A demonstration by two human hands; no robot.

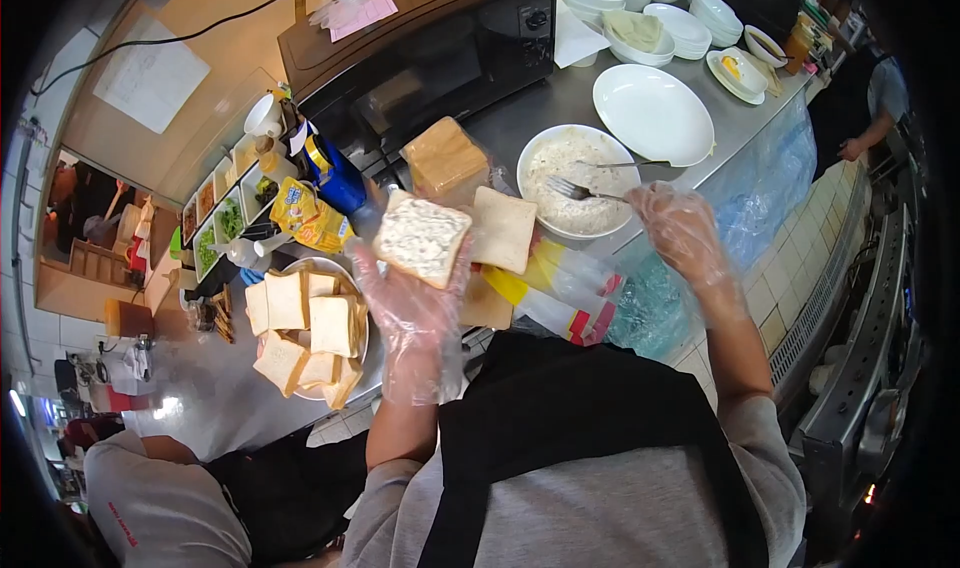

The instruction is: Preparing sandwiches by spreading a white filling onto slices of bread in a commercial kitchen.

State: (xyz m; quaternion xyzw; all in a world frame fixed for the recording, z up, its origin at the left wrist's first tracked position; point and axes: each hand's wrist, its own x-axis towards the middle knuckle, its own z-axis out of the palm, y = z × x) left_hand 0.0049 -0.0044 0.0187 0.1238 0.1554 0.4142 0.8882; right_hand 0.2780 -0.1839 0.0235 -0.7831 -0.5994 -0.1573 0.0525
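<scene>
My left hand (416,305), in a clear plastic glove, holds up a slice of white bread (421,238) covered with a pale, speckled spread. In my right hand (673,227), also gloved, is a metal fork (571,188), its tines over a white bowl of creamy spread (541,148). A second metal utensil (619,164) rests in that bowl. Between my hands lie a plain bread slice (504,230) and a printed plastic bread bag (559,283). Behind them is a stack of bread in clear wrap (445,155). Several stacked sandwiches (334,324) fill a round plate left of my left hand.
An empty oval plate (652,114) sits beyond the bowl, near stacked white dishes (675,32). A black microwave oven (427,65) stands behind. Food containers (217,227) and a yellow pouch (307,215) are at left. One person (165,493) is at lower left, another (862,110) at far right.
</scene>
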